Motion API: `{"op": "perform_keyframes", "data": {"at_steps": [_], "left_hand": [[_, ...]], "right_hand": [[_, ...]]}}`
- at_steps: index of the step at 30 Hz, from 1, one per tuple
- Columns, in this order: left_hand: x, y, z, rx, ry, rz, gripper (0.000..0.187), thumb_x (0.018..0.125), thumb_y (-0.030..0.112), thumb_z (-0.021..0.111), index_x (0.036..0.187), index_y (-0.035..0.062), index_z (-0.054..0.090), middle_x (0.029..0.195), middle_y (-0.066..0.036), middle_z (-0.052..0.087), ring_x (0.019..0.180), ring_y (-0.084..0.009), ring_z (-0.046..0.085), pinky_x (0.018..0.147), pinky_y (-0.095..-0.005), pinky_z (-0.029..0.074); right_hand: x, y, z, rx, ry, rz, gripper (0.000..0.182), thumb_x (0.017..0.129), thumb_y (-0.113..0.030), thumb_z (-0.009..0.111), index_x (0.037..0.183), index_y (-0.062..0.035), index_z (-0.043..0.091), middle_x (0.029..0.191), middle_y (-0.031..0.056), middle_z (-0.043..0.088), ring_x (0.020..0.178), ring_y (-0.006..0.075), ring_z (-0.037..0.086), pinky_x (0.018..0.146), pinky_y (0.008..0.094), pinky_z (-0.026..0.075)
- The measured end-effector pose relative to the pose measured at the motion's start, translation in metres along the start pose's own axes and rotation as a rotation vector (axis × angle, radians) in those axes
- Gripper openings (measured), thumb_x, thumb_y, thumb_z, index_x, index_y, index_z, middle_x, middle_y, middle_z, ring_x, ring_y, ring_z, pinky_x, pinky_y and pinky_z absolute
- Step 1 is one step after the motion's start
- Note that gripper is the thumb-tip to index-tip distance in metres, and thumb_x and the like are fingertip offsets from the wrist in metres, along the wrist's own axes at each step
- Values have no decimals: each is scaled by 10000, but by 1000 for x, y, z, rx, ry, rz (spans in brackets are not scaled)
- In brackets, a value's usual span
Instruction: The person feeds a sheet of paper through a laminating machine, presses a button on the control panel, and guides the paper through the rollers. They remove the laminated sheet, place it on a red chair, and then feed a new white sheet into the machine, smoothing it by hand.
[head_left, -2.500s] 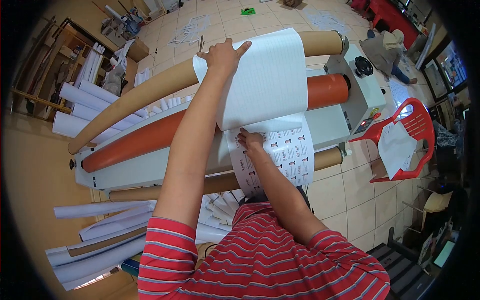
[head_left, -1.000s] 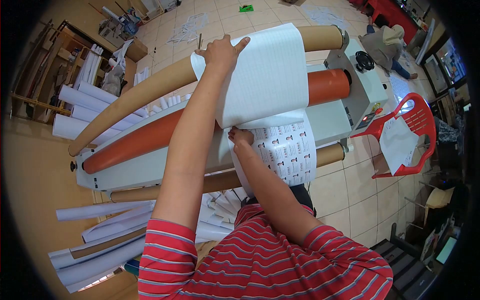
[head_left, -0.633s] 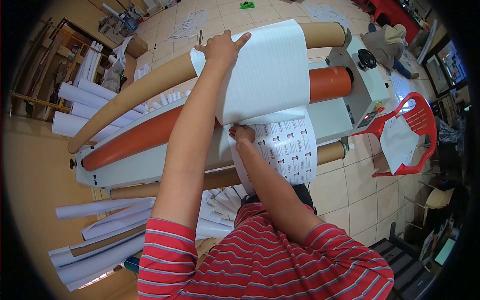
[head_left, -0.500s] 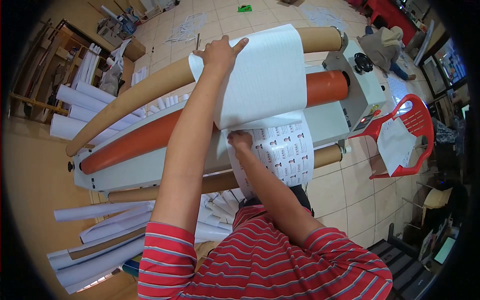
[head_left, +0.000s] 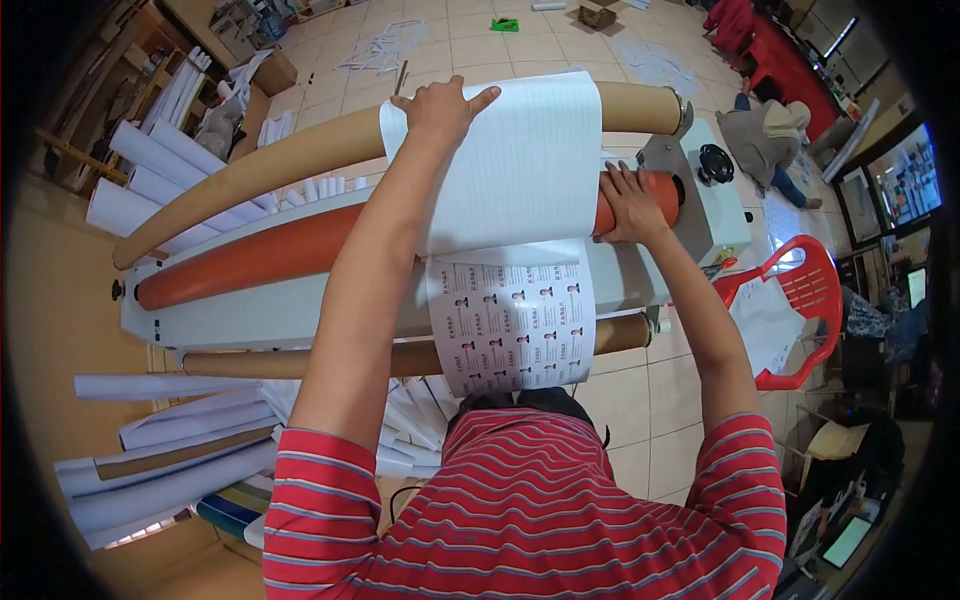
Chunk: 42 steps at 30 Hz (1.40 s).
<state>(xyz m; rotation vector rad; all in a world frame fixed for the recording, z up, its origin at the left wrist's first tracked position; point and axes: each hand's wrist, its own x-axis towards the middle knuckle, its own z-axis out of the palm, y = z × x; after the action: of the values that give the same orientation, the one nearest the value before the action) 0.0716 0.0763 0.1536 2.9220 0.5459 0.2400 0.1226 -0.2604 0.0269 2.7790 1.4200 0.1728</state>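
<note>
My left hand (head_left: pixel 440 112) lies over the upper left edge of a white backing sheet with faint lines (head_left: pixel 515 165), pressing it on the upper cardboard tube (head_left: pixel 300 150). Its fingers are spread, thumb out to the right. On the right end of the orange roller (head_left: pixel 270 245) rests my right hand (head_left: pixel 632 208), open with fingers apart, beside the sheet's right edge. Below the backing sheet, a printed sheet (head_left: pixel 515 325) with rows of small portraits and text curves down over the machine's front. The roller behind the backing sheet is hidden.
A black handwheel (head_left: pixel 715 163) tops the machine's right end (head_left: pixel 700 215). A lower cardboard tube (head_left: pixel 300 360) runs along the front. White rolls (head_left: pixel 180 480) lie at lower left. A red chair (head_left: pixel 815 310) stands at right; a person (head_left: pixel 770 145) crouches on the floor behind.
My right hand has left the printed sheet and moved up and right onto the orange roller. The left hand stays on the upper tube. The camera view has shifted slightly.
</note>
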Motion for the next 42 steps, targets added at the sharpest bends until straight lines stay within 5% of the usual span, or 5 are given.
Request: {"op": "perform_keyframes", "data": {"at_steps": [9, 11, 37, 42], "left_hand": [[1, 1, 2, 33, -15, -36, 824, 836, 785, 390, 1173, 72, 630, 1000, -177, 691, 1050, -349, 639, 1039, -727, 195], [2, -1, 2, -4, -18, -3, 848, 836, 787, 386, 1177, 47, 620, 1020, -238, 675, 1083, -409, 609, 992, -742, 231], [9, -4, -1, 11, -80, 14, 844, 835, 798, 365, 1169, 66, 618, 1068, -227, 667, 1101, -408, 598, 974, -713, 291], [11, -2, 1, 30, -66, -4, 826, 835, 792, 381, 1154, 71, 628, 1058, -232, 667, 1093, -420, 598, 967, -702, 312]], "right_hand": [[3, 15, 4, 22, 75, -131, 1084, 478, -487, 848, 1357, -56, 382, 1293, 169, 470, 1184, 350, 456, 1016, 489, 344], [5, 17, 6, 24, 56, -136, 1086, 475, -490, 847, 1354, -52, 383, 1293, 171, 470, 1188, 350, 454, 1014, 488, 346], [10, 31, 12, 107, 91, -232, 1119, 466, -529, 848, 1366, -60, 376, 1269, 199, 489, 1180, 362, 474, 995, 514, 377], [16, 30, 5, 100, -51, -197, 1127, 458, -511, 853, 1374, -64, 369, 1295, 207, 480, 1204, 369, 470, 1024, 511, 365]]}}
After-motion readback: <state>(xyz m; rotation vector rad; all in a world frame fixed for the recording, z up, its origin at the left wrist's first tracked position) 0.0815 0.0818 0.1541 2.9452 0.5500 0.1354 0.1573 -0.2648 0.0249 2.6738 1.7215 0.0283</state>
